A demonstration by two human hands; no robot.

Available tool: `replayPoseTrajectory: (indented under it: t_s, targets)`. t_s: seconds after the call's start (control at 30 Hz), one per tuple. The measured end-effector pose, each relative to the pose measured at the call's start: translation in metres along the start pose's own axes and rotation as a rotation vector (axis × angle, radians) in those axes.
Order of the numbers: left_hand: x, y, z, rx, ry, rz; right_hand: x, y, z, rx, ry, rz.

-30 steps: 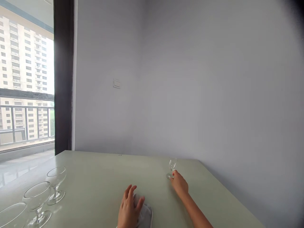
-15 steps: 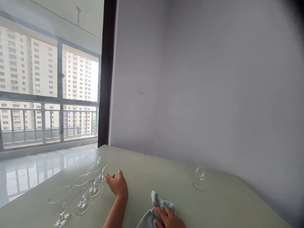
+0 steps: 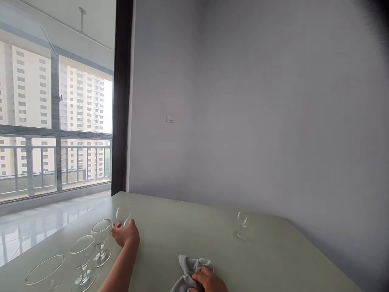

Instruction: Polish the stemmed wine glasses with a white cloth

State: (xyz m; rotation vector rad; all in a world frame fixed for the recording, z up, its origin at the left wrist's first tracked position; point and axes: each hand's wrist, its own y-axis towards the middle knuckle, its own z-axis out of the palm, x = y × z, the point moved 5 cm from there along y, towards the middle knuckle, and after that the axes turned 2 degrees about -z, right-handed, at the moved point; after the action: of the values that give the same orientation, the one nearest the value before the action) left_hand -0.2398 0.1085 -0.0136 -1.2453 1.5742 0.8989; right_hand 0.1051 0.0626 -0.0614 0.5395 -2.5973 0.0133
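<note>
My left hand [image 3: 126, 235] is at the farthest wine glass [image 3: 123, 213] of a row on the left side of the table. Its thumb and fingers are around the stem, below the clear bowl; the hand hides the glass's foot. Just left of this hand stand more stemmed glasses, a near one [image 3: 101, 231], another [image 3: 82, 247] and one cut by the lower edge [image 3: 45, 269]. My right hand [image 3: 209, 280] grips a bunched grey cloth [image 3: 190, 265] resting on the table at the bottom centre.
A single stemmed glass [image 3: 242, 221] stands upright towards the right on the pale green table [image 3: 273, 259]. Behind the table are grey walls with a switch plate [image 3: 169, 117]. At the left is a window with railings [image 3: 73, 158].
My left hand has gone from open beside the farthest glass to around its stem. The view has swung right, shifting everything left in the picture. My right hand still grips the cloth.
</note>
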Motion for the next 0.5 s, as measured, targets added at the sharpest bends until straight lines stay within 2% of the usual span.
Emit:
replayPoseTrajectory:
  t_s: [0.13,0.23,0.5]
  targets:
    - [0.001,0.001,0.01,0.137,0.086,0.014,0.003,-0.009,-0.021,0.022,0.118,-0.027]
    - [-0.001,-0.003,0.017,0.186,0.124,0.037,0.003,-0.013,-0.029,0.0,0.146,-0.024]
    - [-0.006,-0.006,0.029,0.331,0.167,0.07,-0.013,-0.002,-0.01,-0.003,0.121,0.013]
